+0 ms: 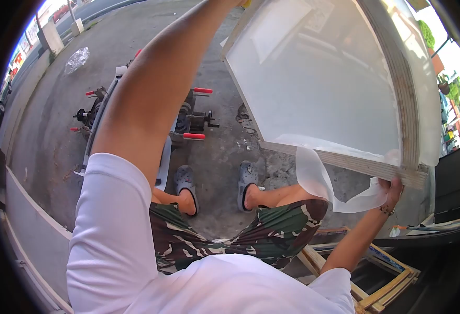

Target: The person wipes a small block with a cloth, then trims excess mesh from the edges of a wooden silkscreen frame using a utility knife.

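A large wooden screen frame (405,89) with pale translucent mesh (319,83) stretched over it stands tilted in front of me, at the upper right. My right hand (393,192) grips its lower right corner, fingers wrapped at the wooden edge. A loose strip of the translucent sheet (316,175) hangs from the lower bar and curls toward this hand. My left arm reaches up to the top edge of the view, near the frame's far left side. Only a sliver of my left hand (239,2) shows, beside a bit of yellow (247,3); its fingers are hidden.
Metal equipment with red-handled clamps (193,136) stands on the concrete floor left of my feet, partly behind my left arm. More wooden frames (382,293) lie at my lower right. Crumpled clear plastic (77,60) is on the ground, and a low wall (36,214) runs along the left.
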The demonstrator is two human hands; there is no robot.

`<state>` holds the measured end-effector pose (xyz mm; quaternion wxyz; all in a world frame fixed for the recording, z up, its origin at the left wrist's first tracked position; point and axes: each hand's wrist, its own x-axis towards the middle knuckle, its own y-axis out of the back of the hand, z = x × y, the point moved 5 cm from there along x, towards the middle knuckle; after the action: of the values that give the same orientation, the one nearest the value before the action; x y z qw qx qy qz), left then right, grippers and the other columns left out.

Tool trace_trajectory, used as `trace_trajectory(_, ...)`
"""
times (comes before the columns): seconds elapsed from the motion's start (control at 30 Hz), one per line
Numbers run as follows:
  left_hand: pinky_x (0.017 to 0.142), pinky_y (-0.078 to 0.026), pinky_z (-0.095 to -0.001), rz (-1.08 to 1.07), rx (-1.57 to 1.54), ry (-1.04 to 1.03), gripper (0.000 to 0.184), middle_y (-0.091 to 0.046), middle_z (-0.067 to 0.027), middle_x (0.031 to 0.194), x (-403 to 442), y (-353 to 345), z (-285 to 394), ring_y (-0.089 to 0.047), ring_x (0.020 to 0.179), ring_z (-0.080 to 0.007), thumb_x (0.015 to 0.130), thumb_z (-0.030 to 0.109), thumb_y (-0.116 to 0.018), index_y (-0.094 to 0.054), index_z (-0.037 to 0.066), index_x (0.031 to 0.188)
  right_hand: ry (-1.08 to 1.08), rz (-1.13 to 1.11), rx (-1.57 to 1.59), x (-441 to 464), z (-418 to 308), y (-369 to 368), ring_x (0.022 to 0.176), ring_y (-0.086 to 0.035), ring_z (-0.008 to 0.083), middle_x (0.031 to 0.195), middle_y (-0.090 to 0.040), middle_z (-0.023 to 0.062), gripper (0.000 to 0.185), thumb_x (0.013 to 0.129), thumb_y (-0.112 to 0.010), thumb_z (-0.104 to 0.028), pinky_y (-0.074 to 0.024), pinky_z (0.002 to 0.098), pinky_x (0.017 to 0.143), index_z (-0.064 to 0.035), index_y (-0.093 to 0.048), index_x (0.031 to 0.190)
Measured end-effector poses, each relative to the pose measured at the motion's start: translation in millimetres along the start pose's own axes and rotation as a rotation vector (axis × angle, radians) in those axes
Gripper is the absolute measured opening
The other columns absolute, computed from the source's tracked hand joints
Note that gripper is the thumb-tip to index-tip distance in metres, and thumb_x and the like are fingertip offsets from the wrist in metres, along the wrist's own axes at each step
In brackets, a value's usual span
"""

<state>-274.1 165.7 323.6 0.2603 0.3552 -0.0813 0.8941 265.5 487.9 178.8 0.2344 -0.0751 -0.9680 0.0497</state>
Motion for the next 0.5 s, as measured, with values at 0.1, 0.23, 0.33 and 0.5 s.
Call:
trace_trajectory(0.1,0.082,-0.054,-0.0394,0.388,0.310,0.065,0.042,-0.072,-0.0082,0.097,-35,18,-16,-0.066,0.088,-0.0191,0.082,0.014,-0.082,-0.068,0.011,0.121,0.022,0.557,-0.275,21,19,-78,0.069,-0.061,0.0100,0.111,-0.066,0.0128,0.062,0.084,-0.080,-0.013,-0.0486,0.0213,0.052,-0.0051,-0.049,0.136)
trace_trajectory(0.23,0.048,-0.038,-0.0286,0.376,0.069,0.562,0.062,-0.053,-0.0005,0.068,-125,27,-40,-0.045,0.051,-0.0093,0.084,0.029,-0.083,-0.060,0.003,0.135,-0.054,0.366,-0.232,79,79,-171,0.074,-0.058,0.0014,0.102,-0.069,0.0012,0.040,0.088,-0.077,-0.006,-0.0406,0.0182,0.057,-0.0051,-0.058,0.123)
trace_trajectory(0.33,0.048,-0.039,-0.0256,0.298,0.047,0.630,0.056,-0.056,-0.0011,0.073,-177,40,-37,-0.045,0.054,-0.0080,0.085,0.031,-0.083,-0.061,0.004,0.130,-0.042,0.318,-0.121,98,126,-198,0.089,-0.062,0.0045,0.111,-0.069,0.0033,0.034,0.091,-0.073,-0.005,-0.0478,0.0190,0.070,-0.0047,-0.057,0.122)
trace_trajectory(0.5,0.049,-0.038,-0.0249,0.121,0.017,0.671,0.063,-0.052,0.0013,0.072,-216,43,3,-0.044,0.054,-0.0065,0.082,0.041,-0.086,-0.061,0.003,0.127,-0.133,0.257,-0.166,100,130,-243,0.081,-0.061,0.0017,0.108,-0.069,0.0039,0.031,0.092,-0.074,-0.007,-0.0465,0.0173,0.061,-0.0068,-0.056,0.117)
